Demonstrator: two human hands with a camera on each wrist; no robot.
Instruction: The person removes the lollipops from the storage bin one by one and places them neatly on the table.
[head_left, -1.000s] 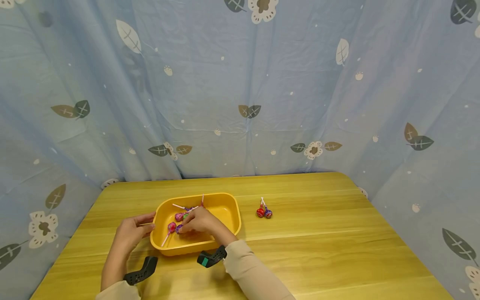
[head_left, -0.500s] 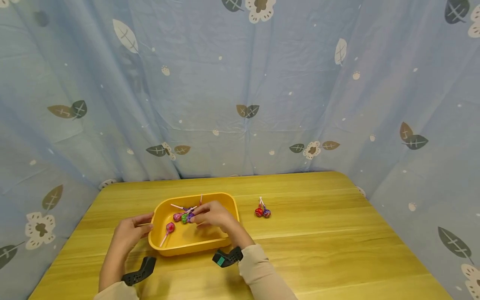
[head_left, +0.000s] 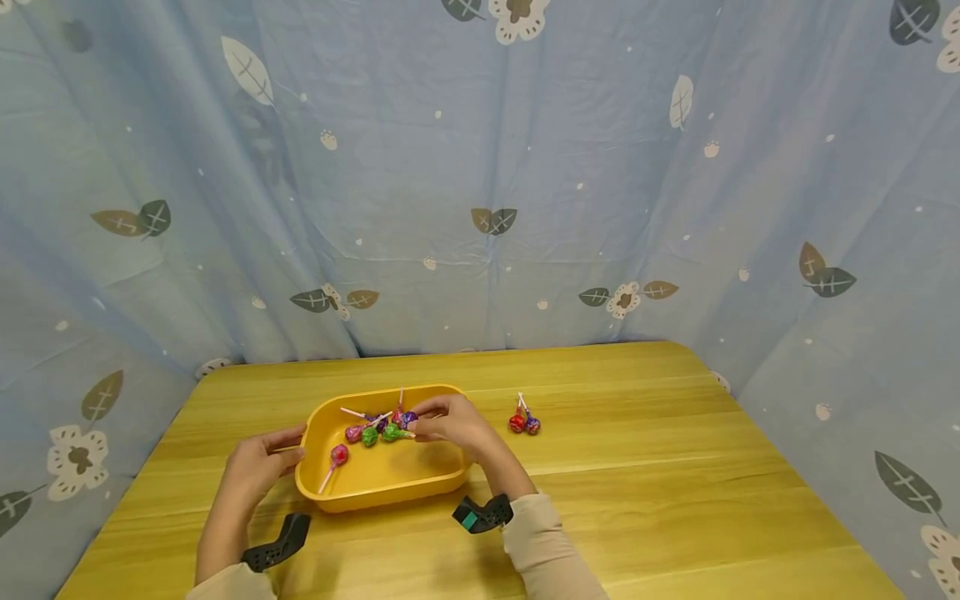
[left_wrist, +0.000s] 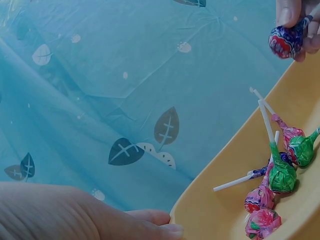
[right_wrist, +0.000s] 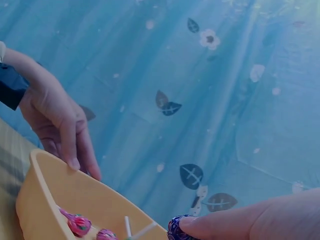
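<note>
From the head view, we see a yellow tray [head_left: 382, 479] on the counter [head_left: 675, 475], with a patterned blue curtain [head_left: 495, 158] behind the tray. The left hand [head_left: 258, 467] touches the tray's left end, its thumb and forefinger extended and apart. The right hand [head_left: 459, 427] pinches a purple lollipop [head_left: 409, 420] over the tray's far right part. In the tray we find a cluster of two green lollipops [head_left: 370, 437], a pink lollipop [head_left: 353, 433], a red-pink lollipop [head_left: 398, 416] and a dark purple lollipop [head_left: 382, 424]; a lone lollipop [head_left: 340, 455] lies towards the tray's left end. Right of the tray, a red lollipop [head_left: 517, 423] and a mixed-colour lollipop [head_left: 532, 426] lie side by side. In the left wrist view, we see the purple lollipop clamped between the right hand's thumb and fingers, higher than the tray's rim. In the right wrist view, we see the left hand's fingers straight, against the tray's rim, and the right thumb pressing the purple wrapper beside the tray.
</note>
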